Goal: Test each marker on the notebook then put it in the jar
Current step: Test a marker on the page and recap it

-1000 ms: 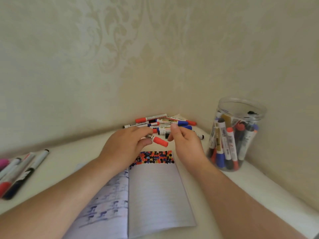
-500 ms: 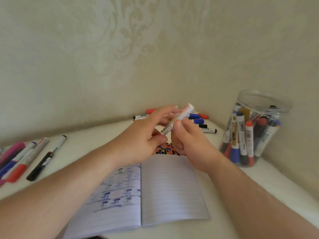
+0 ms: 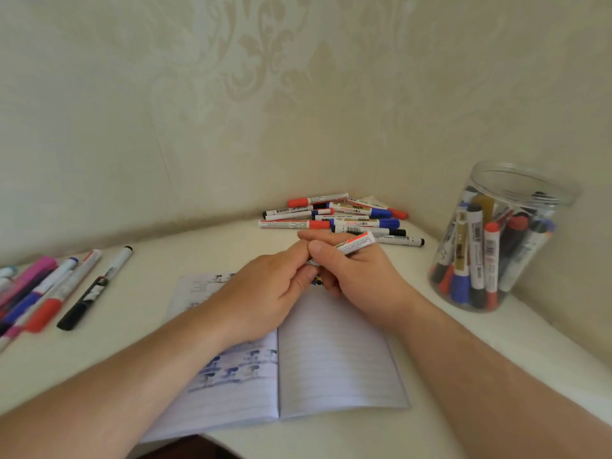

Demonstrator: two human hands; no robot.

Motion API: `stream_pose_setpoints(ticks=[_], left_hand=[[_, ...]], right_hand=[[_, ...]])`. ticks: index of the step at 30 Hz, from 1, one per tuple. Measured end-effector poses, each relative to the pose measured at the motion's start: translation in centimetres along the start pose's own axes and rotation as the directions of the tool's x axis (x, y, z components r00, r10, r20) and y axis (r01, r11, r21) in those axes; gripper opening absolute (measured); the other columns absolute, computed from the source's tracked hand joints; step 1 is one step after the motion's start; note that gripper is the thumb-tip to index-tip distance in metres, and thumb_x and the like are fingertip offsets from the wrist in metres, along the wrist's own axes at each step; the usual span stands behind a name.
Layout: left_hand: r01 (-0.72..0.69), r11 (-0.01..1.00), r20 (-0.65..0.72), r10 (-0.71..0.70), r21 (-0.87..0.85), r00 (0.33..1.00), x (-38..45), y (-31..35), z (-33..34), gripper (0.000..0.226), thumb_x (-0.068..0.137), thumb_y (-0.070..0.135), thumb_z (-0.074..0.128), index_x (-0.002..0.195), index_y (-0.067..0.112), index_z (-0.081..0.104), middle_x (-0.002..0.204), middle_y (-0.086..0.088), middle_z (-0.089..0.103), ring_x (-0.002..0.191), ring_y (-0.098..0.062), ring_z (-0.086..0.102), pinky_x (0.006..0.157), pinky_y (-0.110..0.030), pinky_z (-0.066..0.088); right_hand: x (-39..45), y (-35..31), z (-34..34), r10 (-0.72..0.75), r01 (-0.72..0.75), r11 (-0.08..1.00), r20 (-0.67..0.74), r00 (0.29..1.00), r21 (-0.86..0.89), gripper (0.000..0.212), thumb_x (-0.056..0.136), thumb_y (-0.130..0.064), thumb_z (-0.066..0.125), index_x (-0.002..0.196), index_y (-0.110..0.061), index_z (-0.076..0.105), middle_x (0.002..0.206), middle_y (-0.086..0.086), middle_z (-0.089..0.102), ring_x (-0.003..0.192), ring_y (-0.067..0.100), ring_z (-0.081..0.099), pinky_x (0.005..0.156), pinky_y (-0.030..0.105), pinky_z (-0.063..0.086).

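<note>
White marker (image 3: 354,243), held tilted above open lined notebook (image 3: 337,356). Loose marker pile (image 3: 334,217) in corner. Clear jar (image 3: 496,240) upright, holding markers.

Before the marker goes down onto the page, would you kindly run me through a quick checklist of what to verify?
1. Marker held: ok, right hand grips it.
2. Cap off: cannot tell, the left hand fingers cover that end.
3. Notebook open: ok, lies flat.
4. Blank lines free: ok, right page is mostly unmarked.
5. Jar open: ok, no lid on top.
6. Room in jar: cannot tell, already holds many markers.
</note>
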State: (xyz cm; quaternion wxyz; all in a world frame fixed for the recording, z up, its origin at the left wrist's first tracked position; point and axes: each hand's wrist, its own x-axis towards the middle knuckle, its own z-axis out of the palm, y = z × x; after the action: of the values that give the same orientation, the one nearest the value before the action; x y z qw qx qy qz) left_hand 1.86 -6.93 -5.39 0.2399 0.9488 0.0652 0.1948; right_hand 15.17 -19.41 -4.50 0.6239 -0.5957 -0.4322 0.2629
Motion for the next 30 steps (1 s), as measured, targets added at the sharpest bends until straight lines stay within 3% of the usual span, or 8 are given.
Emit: stream_pose_setpoints(ticks=[4, 7, 11, 16, 21, 25, 28, 30], left_hand=[[-0.011, 1.000, -0.013, 0.011, -0.013, 1.000, -0.1, -0.2, 0.4, 0.020, 0.106, 0.043, 0.037, 0.124, 0.043, 0.045, 0.102, 0.029, 0.067, 0.090, -0.008, 0.067, 0.081, -0.036, 0.053], [0.005, 1.000, -0.007, -0.005, -0.015, 1.000, 0.1, -0.3, 0.4, 0.028, 0.104, 0.048, 0.035, 0.131, 0.047, 0.042, 0.105, 0.022, 0.071, 0.089, -0.012, 0.069, 0.081, -0.039, 0.054], [0.017, 1.000, -0.030, -0.017, -0.001, 0.999, 0.5, -0.5, 0.6, 0.029, 0.103, 0.051, 0.035, 0.129, 0.045, 0.045, 0.095, 0.017, 0.073, 0.072, -0.009, 0.063, 0.075, -0.037, 0.053], [0.018, 1.000, -0.054, -0.018, -0.013, 0.998, 0.4, -0.5, 0.7, 0.027, 0.102, 0.052, 0.036, 0.125, 0.046, 0.047, 0.081, 0.021, 0.069, 0.062, 0.001, 0.057, 0.069, -0.031, 0.049], [0.031, 1.000, -0.057, -0.031, 0.000, 0.998, 0.5, -0.2, 0.7, 0.025, 0.106, 0.049, 0.040, 0.130, 0.053, 0.043, 0.081, 0.030, 0.067, 0.064, 0.004, 0.057, 0.073, -0.032, 0.052], [0.029, 0.999, -0.098, -0.031, -0.022, 0.995, 0.6, -0.5, 0.3, 0.029, 0.103, 0.053, 0.042, 0.132, 0.052, 0.041, 0.090, 0.020, 0.074, 0.072, -0.006, 0.066, 0.078, -0.037, 0.054], [0.054, 0.998, -0.068, -0.056, -0.032, 0.996, 0.4, -0.6, 0.2, 0.041, 0.097, 0.069, 0.043, 0.133, 0.049, 0.037, 0.079, 0.012, 0.070, 0.069, -0.006, 0.062, 0.074, -0.038, 0.053], [0.101, 0.994, -0.042, -0.103, -0.050, 0.994, 0.0, -0.9, -0.6, 0.057, 0.084, 0.076, 0.050, 0.129, 0.048, 0.032, 0.071, 0.009, 0.058, 0.061, -0.004, 0.053, 0.065, -0.035, 0.047]], right_hand=[[-0.1, 0.0, -0.3, 0.026, -0.028, 0.999, 0.060, 0.998, 0.032, 0.022, 0.105, -0.021, 0.058, 0.122, -0.021, 0.073, 0.064, -0.009, 0.062, 0.057, 0.007, 0.054, 0.051, 0.019, 0.043], [0.0, 0.1, -0.3, 0.034, -0.038, 0.998, 0.094, 0.995, 0.049, 0.037, 0.095, -0.039, 0.059, 0.123, -0.021, 0.073, 0.068, -0.007, 0.062, 0.061, 0.007, 0.054, 0.052, 0.020, 0.044], [0.2, 0.2, -0.4, 0.034, -0.039, 0.998, 0.096, 0.995, 0.054, 0.043, 0.092, -0.045, 0.058, 0.124, -0.021, 0.073, 0.069, -0.005, 0.060, 0.062, 0.009, 0.052, 0.052, 0.021, 0.044], [0.1, 0.3, -0.3, 0.038, -0.049, 0.994, 0.109, 0.993, 0.097, 0.039, 0.092, -0.044, 0.057, 0.122, -0.023, 0.072, 0.068, -0.009, 0.060, 0.062, 0.008, 0.051, 0.052, 0.021, 0.042], [0.0, 0.1, -0.4, 0.037, -0.052, 0.991, 0.120, 0.992, 0.122, 0.034, 0.092, -0.044, 0.058, 0.120, -0.032, 0.074, 0.070, -0.006, 0.059, 0.064, 0.009, 0.051, 0.054, 0.023, 0.041], [-0.2, -0.2, -0.4, 0.046, -0.058, 0.994, 0.118, 0.992, 0.093, 0.026, 0.096, -0.043, 0.059, 0.115, -0.047, 0.077, 0.074, -0.001, 0.060, 0.066, 0.010, 0.053, 0.058, 0.026, 0.041], [0.1, -0.3, -0.5, 0.068, -0.075, 0.992, 0.066, 0.995, 0.100, 0.026, 0.104, -0.029, 0.059, 0.116, -0.042, 0.078, 0.078, 0.006, 0.060, 0.065, 0.013, 0.052, 0.056, 0.029, 0.038], [0.4, -0.9, -0.9, 0.112, -0.102, 0.975, -0.040, 0.993, 0.199, 0.031, 0.104, -0.019, 0.052, 0.115, -0.029, 0.079, 0.071, 0.006, 0.057, 0.061, 0.015, 0.050, 0.051, 0.027, 0.036]])
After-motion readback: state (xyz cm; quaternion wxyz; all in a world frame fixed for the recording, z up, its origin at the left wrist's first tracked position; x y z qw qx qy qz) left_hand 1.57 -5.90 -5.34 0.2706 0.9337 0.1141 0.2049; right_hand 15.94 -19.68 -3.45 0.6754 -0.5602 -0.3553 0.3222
